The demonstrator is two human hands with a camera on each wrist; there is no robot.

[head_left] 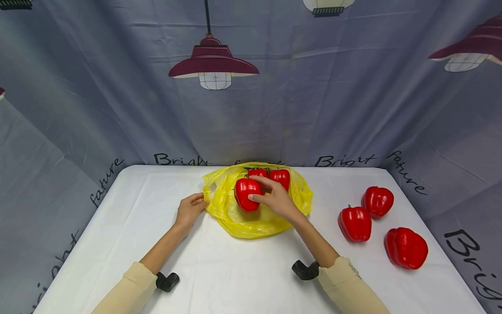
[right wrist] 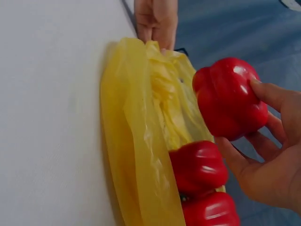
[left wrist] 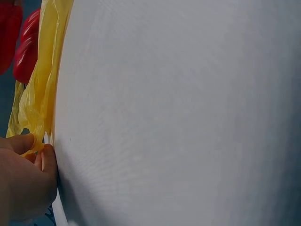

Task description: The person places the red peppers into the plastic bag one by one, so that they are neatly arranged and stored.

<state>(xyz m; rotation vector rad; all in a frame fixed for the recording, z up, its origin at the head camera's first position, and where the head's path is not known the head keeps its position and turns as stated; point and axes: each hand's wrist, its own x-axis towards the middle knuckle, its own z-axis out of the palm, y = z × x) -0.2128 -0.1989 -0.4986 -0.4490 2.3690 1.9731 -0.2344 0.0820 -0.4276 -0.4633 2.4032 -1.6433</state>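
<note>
A yellow plastic bag (head_left: 251, 230) lies at the back middle of the white table, its mouth spread wide. Two red bell peppers sit inside it, one at the back (head_left: 257, 172) and one to the right (head_left: 280, 178). My right hand (head_left: 274, 198) grips another red bell pepper (head_left: 247, 194) between thumb and fingers, above the bag's opening; the right wrist view shows this held pepper (right wrist: 228, 99) raised over the others. With thumb and fingertips my left hand (head_left: 190, 212) pinches the bag's left edge, which the left wrist view shows as crumpled yellow plastic (left wrist: 44, 89).
Three more red bell peppers stand on the right of the white table (head_left: 235, 274): one at the back (head_left: 377, 202), one in the middle (head_left: 354, 223) and one nearer the front edge (head_left: 406, 248). Behind the table hangs a grey curtain (head_left: 251, 122) printed with lamps.
</note>
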